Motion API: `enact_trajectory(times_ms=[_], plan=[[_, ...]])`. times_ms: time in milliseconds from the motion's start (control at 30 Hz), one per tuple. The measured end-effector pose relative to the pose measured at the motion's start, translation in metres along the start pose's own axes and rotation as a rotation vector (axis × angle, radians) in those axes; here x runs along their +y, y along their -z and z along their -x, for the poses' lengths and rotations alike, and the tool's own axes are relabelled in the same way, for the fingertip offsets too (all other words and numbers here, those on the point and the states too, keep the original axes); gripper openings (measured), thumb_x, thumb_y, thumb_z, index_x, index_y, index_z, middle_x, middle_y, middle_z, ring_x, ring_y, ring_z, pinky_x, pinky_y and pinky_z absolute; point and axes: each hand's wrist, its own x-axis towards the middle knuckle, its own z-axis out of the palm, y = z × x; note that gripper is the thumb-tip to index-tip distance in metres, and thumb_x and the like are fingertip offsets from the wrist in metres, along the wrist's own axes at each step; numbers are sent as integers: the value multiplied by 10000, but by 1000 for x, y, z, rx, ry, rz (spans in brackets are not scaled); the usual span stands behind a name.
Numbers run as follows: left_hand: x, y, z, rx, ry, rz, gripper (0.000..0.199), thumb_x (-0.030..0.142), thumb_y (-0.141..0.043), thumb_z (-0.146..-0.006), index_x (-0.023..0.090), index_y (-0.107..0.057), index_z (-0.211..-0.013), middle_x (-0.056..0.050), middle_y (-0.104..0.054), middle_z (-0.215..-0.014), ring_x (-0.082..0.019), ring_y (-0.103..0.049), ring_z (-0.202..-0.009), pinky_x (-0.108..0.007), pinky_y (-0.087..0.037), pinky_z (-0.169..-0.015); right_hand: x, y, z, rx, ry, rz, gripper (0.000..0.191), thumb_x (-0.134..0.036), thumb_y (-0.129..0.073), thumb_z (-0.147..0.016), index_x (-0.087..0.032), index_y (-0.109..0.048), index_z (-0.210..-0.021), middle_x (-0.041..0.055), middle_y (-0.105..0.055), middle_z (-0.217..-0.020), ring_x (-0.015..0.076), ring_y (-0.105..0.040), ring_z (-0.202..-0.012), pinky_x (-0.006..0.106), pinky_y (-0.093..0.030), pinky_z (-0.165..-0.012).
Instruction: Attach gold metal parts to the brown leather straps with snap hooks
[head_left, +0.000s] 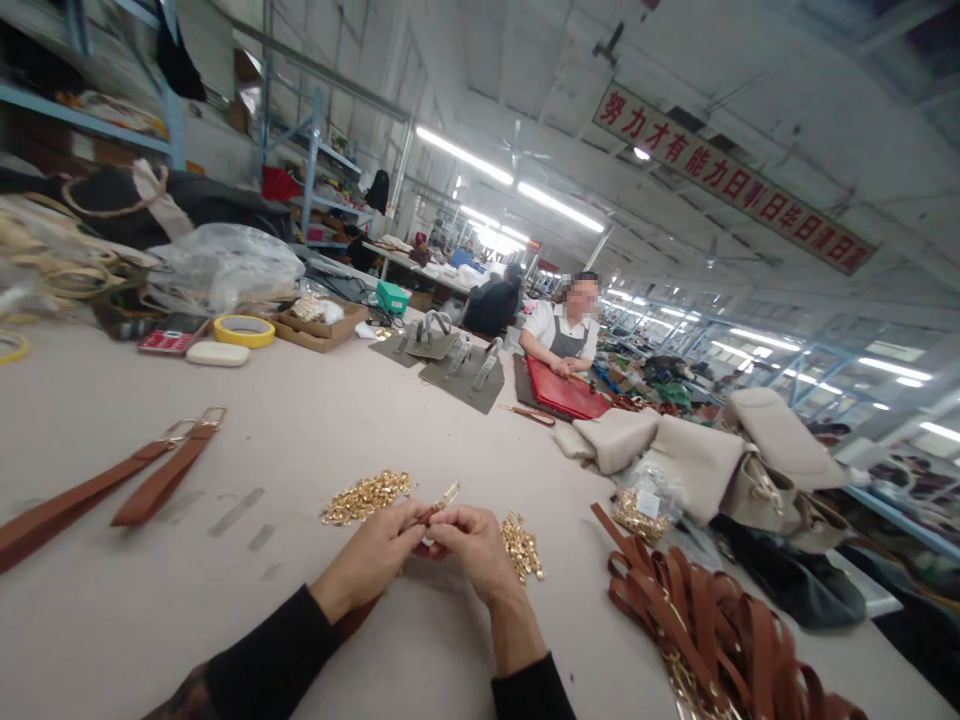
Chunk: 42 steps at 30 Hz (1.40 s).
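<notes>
Worktable (300, 430), pale: spans the scene, bearing most of the items below.

Brown strap heap (697, 605): near right, many looped lengths, gold metal fittings among them.

Cream bags (701, 455): several, right side, beyond the heap.

Red leather item (562, 388): flat, far side, under a co-worker's hands.

Laid straps (157, 480): two, brown, left; buckled ends pointing far and right.

Held strap (355, 618), brown: one, near centre, in both hands above the table. Long axis runs from near left to far right; the visible near length passes beneath the left forearm, the buckled end points away from the wearer and slightly right.

Left hand (386, 543): fingers bent, thumb and forefinger pinching the strap near its buckle.

Right hand (474, 543): fingertips drawn together at the same spot, against the left; whether they also grip a small piece, cannot tell.

Clear plastic bag (651, 498): right, far edge of the heap; contains gold-coloured pieces.

Cardboard tray (324, 337): far left, shallow; contains small pale pieces and a white bundle.

Gold pieces, left pile (369, 496): loose, beyond the left hand.

Gold pieces, right pile (521, 545): smaller, beside the right hand.

Buckle (450, 494): gold-coloured, one, just beyond the fingertips.
</notes>
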Motion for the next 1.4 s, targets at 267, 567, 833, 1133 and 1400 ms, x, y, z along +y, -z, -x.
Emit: enact_trajectory(times_ms=[267,567,833,1133,1400], plan=[[-7,-2,5,12,-41,-181,192,209,-484,-772,194,-676,-775,-49,-713,-760,-207,-655,-724,-273,-498,-656,29,3,-9,-46,53,-75,129,-245,-698,-646,-198,-578,-646,-17,-616,-526,137,-552,-480,245,-407,-505],[-14,7,1,-83,-84,-166,188,239,-534,-739,247,-717,-783,-35,-729,-812,-241,-642,-812,-304,-494,-726,43,-12,-15,74,128,-49,335,-425,-719,-603,-227,-449,-591,-35,-553,-523,150,-541,-496,262,-418,-508],[1,-11,7,20,69,53,289,323,-557,-797,163,-708,-983,-57,-691,-800,-178,-647,-627,-225,-454,-465,15,1,8,126,213,237,118,-228,-608,-730,-209,-501,-683,-41,-555,-585,133,-520,-557,243,-413,-546],[-3,-11,1,130,289,262,585,410,-643,-775,167,-552,-1299,37,-525,-639,-104,-504,-523,-207,-464,-473,-6,48,30,342,166,490,247,-309,-550,-825,-178,-593,-1030,6,-663,-744,154,-622,-634,268,-489,-600],[8,-16,4,152,333,295,443,354,-685,-723,138,-697,-1109,13,-549,-684,-72,-436,-509,-164,-332,-415,17,137,77,526,-40,947,279,-170,-509,-796,-157,-618,-1053,91,-724,-862,232,-666,-824,328,-447,-754]])
